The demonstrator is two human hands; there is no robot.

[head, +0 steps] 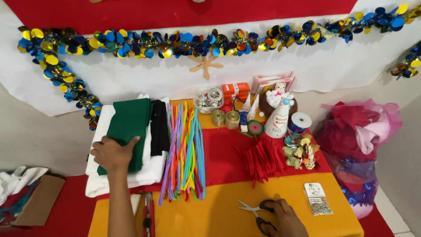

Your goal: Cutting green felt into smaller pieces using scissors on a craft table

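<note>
Resting flat with fingers spread, the left hand [112,153] presses on the green felt [128,127], which tops a stack of white cloth [149,173] at the table's [219,215] left end. The right hand [284,217] curls around the black handles of the scissors [256,213], which lie on the yellow cover near the front edge. Coloured pipe cleaners [186,151] lie between the stack and red felt strips [263,160].

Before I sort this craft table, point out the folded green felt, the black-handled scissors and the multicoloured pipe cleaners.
Folded green felt [129,125], head view, upper middle.
Black-handled scissors [248,208], head view, blades.
Multicoloured pipe cleaners [186,151], head view, bundle middle.
</note>
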